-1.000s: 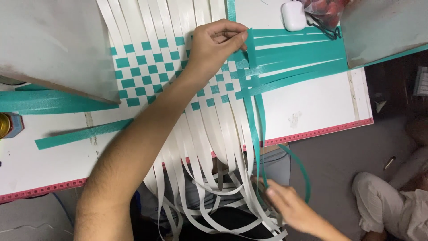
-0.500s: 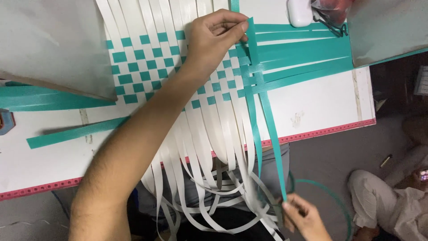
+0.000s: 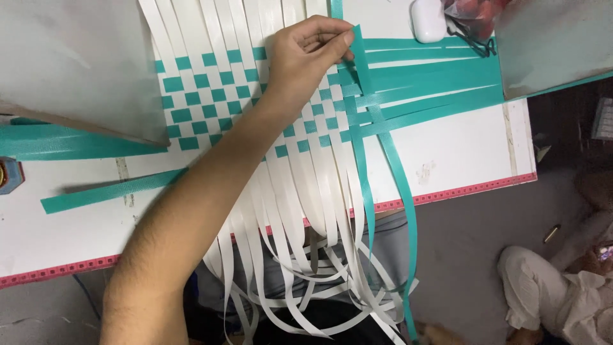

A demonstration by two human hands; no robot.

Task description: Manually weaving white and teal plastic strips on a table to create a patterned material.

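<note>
The left hand [image 3: 305,59] is lying on the woven patch [image 3: 255,96], a checkerboard of white and teal strips spread over the white board [image 3: 460,153]. Its fingers are curling narrow, with thumb and fingertips pinching the folded end of a teal strip [image 3: 359,57] at the right edge of the woven patch. From that pinch, the teal strip is running down across the horizontal teal strips [image 3: 434,83], which are fanning out rightward from the woven patch, and it is hanging past the board's red-trimmed front edge. The forearm is stretching diagonally over the woven patch from the lower left.

Only a sliver of the right hand [image 3: 434,333] is showing, well below the woven patch at the bottom edge, close to the hanging end of the teal strip; whether its fingers are gripping anything cannot be told.

The white strips [image 3: 300,255] are trailing below the woven patch, off the board, in loose tangled loops. A loose teal strip [image 3: 108,193] is lying flat to the lower left of the woven patch. A small white earbud case [image 3: 427,19] is sitting to the upper right of it.
</note>
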